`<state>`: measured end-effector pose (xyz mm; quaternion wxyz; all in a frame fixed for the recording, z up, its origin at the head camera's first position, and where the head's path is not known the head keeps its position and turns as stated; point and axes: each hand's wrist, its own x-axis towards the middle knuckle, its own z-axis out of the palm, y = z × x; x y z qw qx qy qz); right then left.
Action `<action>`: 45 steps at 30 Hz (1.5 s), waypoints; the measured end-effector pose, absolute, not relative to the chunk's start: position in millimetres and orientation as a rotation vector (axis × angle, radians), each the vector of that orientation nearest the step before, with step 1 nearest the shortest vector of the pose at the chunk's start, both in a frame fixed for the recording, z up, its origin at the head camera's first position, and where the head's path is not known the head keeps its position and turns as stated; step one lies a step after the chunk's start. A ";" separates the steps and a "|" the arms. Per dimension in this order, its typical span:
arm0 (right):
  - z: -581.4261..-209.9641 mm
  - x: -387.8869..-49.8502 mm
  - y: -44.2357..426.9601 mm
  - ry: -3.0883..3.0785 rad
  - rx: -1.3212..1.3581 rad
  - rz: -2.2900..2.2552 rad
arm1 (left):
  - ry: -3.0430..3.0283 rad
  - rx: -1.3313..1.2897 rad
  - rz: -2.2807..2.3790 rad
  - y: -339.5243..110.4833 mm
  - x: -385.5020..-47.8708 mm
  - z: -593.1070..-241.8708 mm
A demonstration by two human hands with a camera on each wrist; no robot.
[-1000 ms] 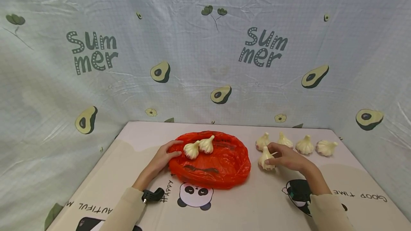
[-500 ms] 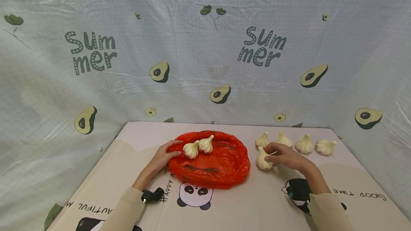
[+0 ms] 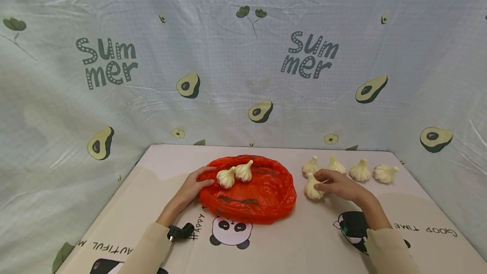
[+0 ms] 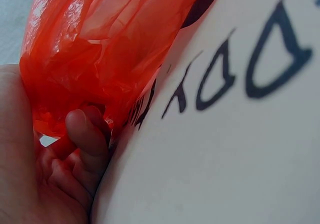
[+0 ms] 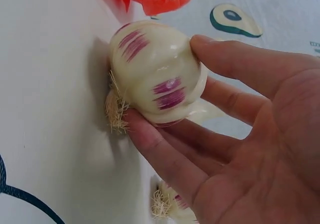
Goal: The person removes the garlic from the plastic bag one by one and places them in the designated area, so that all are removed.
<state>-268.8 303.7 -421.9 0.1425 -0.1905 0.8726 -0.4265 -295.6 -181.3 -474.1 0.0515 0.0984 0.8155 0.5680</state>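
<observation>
A red plastic bag (image 3: 262,198), spread open like a shallow bowl, lies on the table with two garlic bulbs (image 3: 226,178) inside at its left. My left hand (image 3: 191,187) grips the bag's left edge; the left wrist view shows the fingers (image 4: 82,134) curled at the red plastic (image 4: 100,49). Right of the bag, my right hand (image 3: 338,186) holds a garlic bulb (image 3: 313,187) upright at the table. In the right wrist view thumb and fingers pinch that bulb (image 5: 155,74), its roots close to the table surface.
Several more garlic bulbs (image 3: 359,171) stand in a row behind my right hand, toward the table's back right. The light table top (image 3: 289,244) carries printed pandas and lettering. A patterned cloth (image 3: 213,54) hangs behind and at both sides.
The bulb in my right hand has shifted slightly left toward the bag and stands a little closer to the hand's fingers. My left hand and the bag look the same.
</observation>
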 end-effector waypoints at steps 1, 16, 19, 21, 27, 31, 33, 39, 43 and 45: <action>-421.6 -268.6 303.4 2.514 -0.535 -1.231 | 2.480 0.301 1.729 -181.4 -295.6 -474.1; -423.3 -267.7 303.1 2.491 -0.577 -1.198 | 2.476 0.299 1.735 -182.1 -294.0 -474.6; -423.6 -267.9 303.5 2.492 -0.592 -1.198 | 2.471 0.301 1.740 -182.3 -294.0 -474.9; -423.5 -267.8 303.3 2.511 -0.611 -1.174 | 2.468 0.304 1.740 -182.5 -294.1 -475.0; -420.8 -265.8 301.6 2.572 -0.636 -1.103 | 2.475 0.308 1.734 -182.3 -294.0 -474.6; -418.9 -264.6 301.1 2.592 -0.618 -1.105 | 2.475 0.304 1.731 -181.7 -294.3 -474.0; -418.7 -264.4 301.1 2.599 -0.602 -1.111 | 2.470 0.302 1.732 -181.4 -294.3 -473.6; -419.2 -265.2 300.0 2.586 -0.583 -1.123 | 2.465 0.301 1.739 -181.1 -294.3 -472.9; -419.9 -266.5 299.4 2.586 -0.559 -1.106 | 2.468 0.298 1.739 -180.9 -294.3 -473.4; -420.5 -266.9 299.6 2.592 -0.546 -1.100 | 2.469 0.295 1.738 -180.8 -294.4 -473.7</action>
